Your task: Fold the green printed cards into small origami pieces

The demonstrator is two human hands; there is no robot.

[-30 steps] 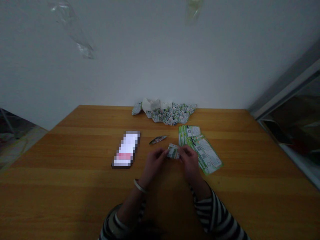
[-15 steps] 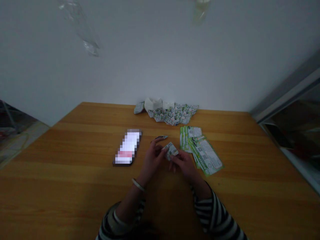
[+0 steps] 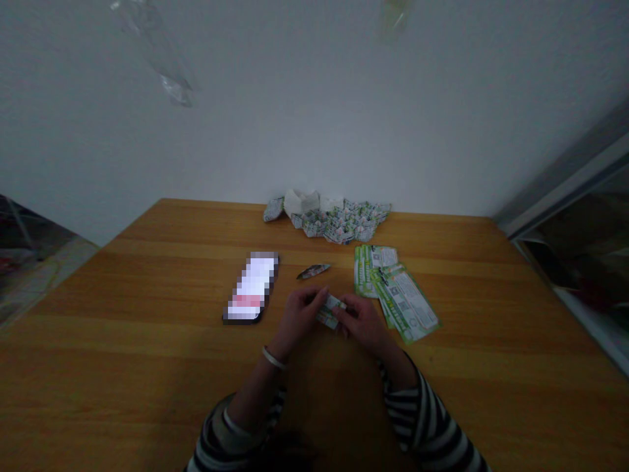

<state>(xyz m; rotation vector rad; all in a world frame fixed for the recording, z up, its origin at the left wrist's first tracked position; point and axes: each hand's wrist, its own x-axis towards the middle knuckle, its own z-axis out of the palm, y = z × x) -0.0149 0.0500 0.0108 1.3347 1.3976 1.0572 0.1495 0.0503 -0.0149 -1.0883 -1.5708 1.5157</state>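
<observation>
Between my two hands is a small piece of folded printed paper (image 3: 328, 316), white with green print. My left hand (image 3: 301, 313) pinches its left side, thumb on top. On its right side my right hand (image 3: 362, 321) grips it, thumb pressed on the face and fingers curled underneath. The paper is partly hidden by my fingers. Just beyond my left hand a narrow, pointed folded paper piece (image 3: 313, 271) lies on the table. To the right of my right hand lie several green-and-white printed leaflets (image 3: 407, 303), overlapping one another.
A phone with a lit screen (image 3: 251, 288) lies left of my hands on the wooden table (image 3: 147, 308). Along the wall at the back sits a cluster of folded printed paper pieces (image 3: 339, 223), with a white crumpled piece (image 3: 301, 201) beside it.
My left fingers, stretched out before, have curled in around the paper. The paper has come slightly lower and is turned in my hands. The pointed paper piece is now uncovered.
</observation>
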